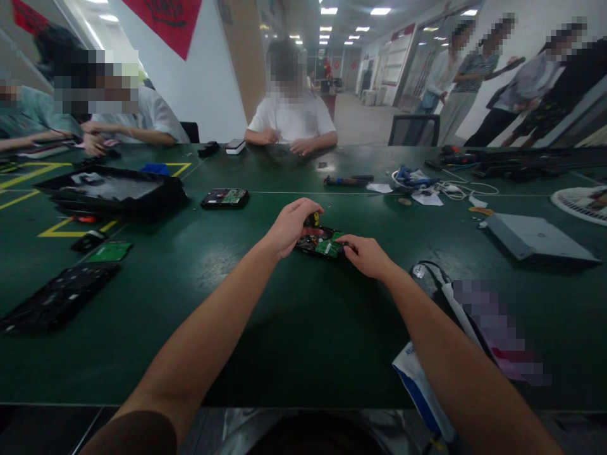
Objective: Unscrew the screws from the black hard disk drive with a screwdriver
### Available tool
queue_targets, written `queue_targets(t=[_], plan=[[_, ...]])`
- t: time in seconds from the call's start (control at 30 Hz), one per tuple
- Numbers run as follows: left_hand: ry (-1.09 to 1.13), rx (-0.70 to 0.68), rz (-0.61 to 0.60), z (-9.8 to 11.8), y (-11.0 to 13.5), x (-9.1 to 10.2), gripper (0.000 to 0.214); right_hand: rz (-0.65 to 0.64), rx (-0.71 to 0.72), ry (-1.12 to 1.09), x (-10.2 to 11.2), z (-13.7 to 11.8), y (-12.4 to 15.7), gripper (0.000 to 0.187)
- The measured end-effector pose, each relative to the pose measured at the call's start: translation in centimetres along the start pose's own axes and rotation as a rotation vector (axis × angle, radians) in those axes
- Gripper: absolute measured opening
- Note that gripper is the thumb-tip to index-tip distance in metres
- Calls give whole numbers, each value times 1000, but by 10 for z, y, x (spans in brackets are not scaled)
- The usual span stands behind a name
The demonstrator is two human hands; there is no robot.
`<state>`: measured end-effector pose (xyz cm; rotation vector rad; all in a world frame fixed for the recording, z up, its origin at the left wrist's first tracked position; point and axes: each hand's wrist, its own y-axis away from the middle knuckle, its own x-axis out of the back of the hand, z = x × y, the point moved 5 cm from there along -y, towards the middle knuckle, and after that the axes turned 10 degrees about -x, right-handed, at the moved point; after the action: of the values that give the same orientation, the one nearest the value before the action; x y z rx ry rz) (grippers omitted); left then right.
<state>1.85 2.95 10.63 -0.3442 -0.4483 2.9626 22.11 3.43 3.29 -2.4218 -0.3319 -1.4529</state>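
Note:
A hard drive (pixel 328 246) with a green circuit board facing up lies on the green table in front of me. My left hand (pixel 293 226) is closed round the short yellow and black handle of what looks like a screwdriver (pixel 313 219), over the left part of the drive. Its tip is hidden by my fingers and the drive. My right hand (pixel 368 255) pinches the drive's right edge between thumb and fingers.
Another drive (pixel 225 198) lies ahead to the left, near a black tray (pixel 114 193). A loose green board (pixel 110 251) and a black casing (pixel 59 297) are at left. A grey metal box (pixel 538 237) sits at right. A person (pixel 294 120) sits opposite.

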Motion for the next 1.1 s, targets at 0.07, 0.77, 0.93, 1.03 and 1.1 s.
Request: queue_targets(t=[0.07,0.77,0.93,1.03,1.1], plan=[[-26,-3,-23,2,0,-1,17,-5,-10,2,1,0,0,35],[15,11,-3,0,1,0,17,-70,-3,-51,2,0,2,39],[-32,9,31,2,0,2,17,-67,-10,-30,3,-1,2,38],[-26,7,58,1,-1,5,15,-65,-11,-19,4,-1,3,38],[-7,11,54,0,-1,5,16,-62,-6,-14,3,-1,3,39]])
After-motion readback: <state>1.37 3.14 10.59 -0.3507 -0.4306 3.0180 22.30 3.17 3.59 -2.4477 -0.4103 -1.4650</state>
